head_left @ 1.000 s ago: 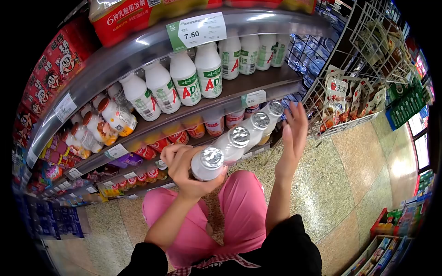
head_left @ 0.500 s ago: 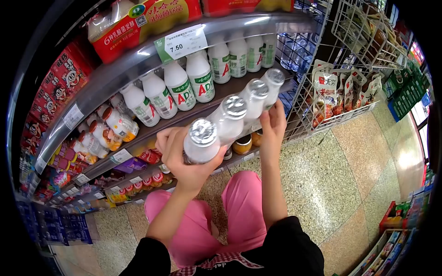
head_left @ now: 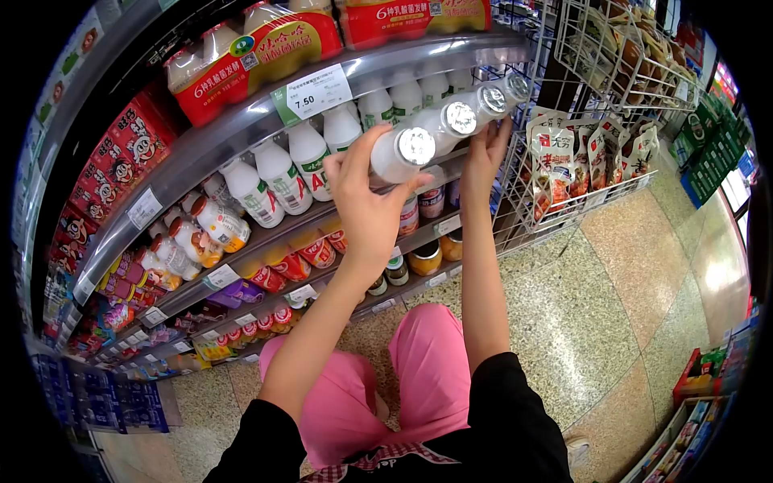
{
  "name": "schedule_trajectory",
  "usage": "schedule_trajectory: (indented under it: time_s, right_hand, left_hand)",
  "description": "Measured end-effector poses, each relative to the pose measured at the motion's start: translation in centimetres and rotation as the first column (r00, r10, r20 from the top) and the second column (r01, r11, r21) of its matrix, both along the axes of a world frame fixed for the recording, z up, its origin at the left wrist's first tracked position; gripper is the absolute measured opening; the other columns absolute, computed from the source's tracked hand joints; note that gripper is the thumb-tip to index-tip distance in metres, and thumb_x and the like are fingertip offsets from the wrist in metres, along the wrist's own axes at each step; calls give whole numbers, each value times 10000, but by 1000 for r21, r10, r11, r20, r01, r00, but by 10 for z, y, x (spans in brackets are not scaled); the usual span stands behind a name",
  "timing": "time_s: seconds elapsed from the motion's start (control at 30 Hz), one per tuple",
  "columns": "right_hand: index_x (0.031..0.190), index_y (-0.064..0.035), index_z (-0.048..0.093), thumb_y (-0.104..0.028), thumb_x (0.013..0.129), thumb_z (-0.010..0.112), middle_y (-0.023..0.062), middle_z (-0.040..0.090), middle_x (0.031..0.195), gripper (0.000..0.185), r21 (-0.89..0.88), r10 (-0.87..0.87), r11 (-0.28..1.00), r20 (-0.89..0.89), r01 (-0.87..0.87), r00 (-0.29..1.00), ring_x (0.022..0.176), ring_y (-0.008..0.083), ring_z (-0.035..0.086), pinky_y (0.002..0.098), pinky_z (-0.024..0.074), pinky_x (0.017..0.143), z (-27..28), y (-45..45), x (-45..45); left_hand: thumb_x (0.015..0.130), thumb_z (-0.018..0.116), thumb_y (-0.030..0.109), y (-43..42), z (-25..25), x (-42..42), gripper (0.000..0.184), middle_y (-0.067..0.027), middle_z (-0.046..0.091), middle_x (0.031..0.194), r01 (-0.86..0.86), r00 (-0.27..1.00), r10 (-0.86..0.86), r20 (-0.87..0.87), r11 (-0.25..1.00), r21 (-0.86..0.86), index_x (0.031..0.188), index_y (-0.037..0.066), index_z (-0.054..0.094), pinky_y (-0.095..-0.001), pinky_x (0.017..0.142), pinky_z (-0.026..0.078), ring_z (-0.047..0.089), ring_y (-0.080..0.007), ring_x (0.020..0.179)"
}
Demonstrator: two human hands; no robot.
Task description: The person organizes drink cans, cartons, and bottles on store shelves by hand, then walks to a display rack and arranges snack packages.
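Note:
A row of several joined white milk-drink bottles (head_left: 393, 158) with silver foil caps is held between my hands, tilted over the shelf front. My left hand (head_left: 364, 189) is closed around the nearest bottle at the left end, thumb below and fingers above. At the far right end, my right hand (head_left: 485, 157) grips the row from below, its fingers partly hidden behind the bottles. Just behind, similar white bottles (head_left: 274, 189) with green labels and red letters stand on the shelf. Above them a price tag (head_left: 312, 95) reads 7.50.
Red drink packs (head_left: 254, 68) fill the shelf above. Small orange-labelled bottles (head_left: 193, 240) stand to the left, and jars (head_left: 425, 258) sit on a lower shelf. To the right hangs a wire basket (head_left: 592, 200) of snack pouches (head_left: 554, 159). Tiled floor (head_left: 564, 322) lies below.
Both hands have moved the row of bottles up and to the right, closer to the shelf. It now covers part of the standing bottles, and the lower shelves show more.

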State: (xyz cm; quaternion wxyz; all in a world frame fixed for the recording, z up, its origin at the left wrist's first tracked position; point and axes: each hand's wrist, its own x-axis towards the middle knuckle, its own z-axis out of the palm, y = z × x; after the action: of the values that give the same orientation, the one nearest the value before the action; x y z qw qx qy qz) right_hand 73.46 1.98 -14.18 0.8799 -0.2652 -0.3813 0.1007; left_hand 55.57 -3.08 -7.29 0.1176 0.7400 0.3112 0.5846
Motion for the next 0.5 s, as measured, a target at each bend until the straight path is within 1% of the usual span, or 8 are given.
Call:
schedule_trajectory:
  time_s: [0.07,0.1,0.13,0.17,0.2,0.3,0.4,0.5]
  right_hand:
    - [1468,4,277,-212,1037,508,143,510,1364,535,-37,-65,997,40,66,997,1263,206,466,315,312,1079,-4,5,8]
    - [1468,5,276,-215,1037,508,144,509,1366,537,-54,-95,994,60,98,994,1264,209,467,317,311,1080,-5,7,12]
    - [1474,-6,279,-180,1041,495,132,516,1342,515,-87,-112,990,45,115,993,1228,185,484,301,340,1054,-7,8,14]
    - [1471,-5,285,-181,1040,498,133,522,1333,512,-87,-114,989,52,118,992,1221,188,488,301,345,1049,-9,10,18]
    - [1467,-5,291,-182,1039,500,134,528,1324,508,-88,-115,989,60,120,992,1214,191,492,302,351,1044,-10,12,22]
    - [1459,-3,304,-184,1036,508,136,545,1294,503,-97,-122,986,103,132,987,1188,192,507,297,372,1020,-16,18,32]
    - [1452,-4,311,-186,1032,517,145,555,1280,502,-121,-151,979,115,165,982,1157,187,524,287,397,987,-21,24,38]
    - [1443,-3,321,-189,1030,522,160,552,1291,495,-132,-183,971,140,202,973,1131,185,536,281,415,957,-23,26,42]
  left_hand:
    - [579,904,185,10,-5,8,718,-65,654,1196,3,1000,-3,3,1000,12,1219,66,602,-394,902,422,479,-278,976]
    - [583,902,183,13,-7,12,717,-67,650,1205,10,1000,-10,21,1000,-9,1223,66,599,-394,904,426,483,-281,981]
    - [588,901,182,15,-8,17,716,-70,646,1214,17,999,-16,38,999,-30,1226,66,596,-395,906,430,488,-285,986]
    - [593,899,181,17,-10,20,715,-73,643,1223,24,998,-21,53,998,-51,1229,66,593,-395,908,434,492,-288,992]
    - [627,883,181,19,-11,22,694,-96,640,1214,-6,999,7,34,1000,-17,1234,43,578,-417,904,447,519,-311,1025]
    - [675,857,190,27,-17,28,687,-133,632,1203,-33,999,35,34,998,-54,1261,19,543,-436,897,452,537,-341,1045]
    - [731,817,176,26,-13,34,685,-169,607,1220,-79,997,77,-20,993,-92,1307,1,489,-449,899,455,538,-371,1093]
    - [784,766,128,35,-16,37,687,-209,569,1265,-85,996,79,-49,988,-126,1368,7,423,-456,935,446,515,-395,1175]
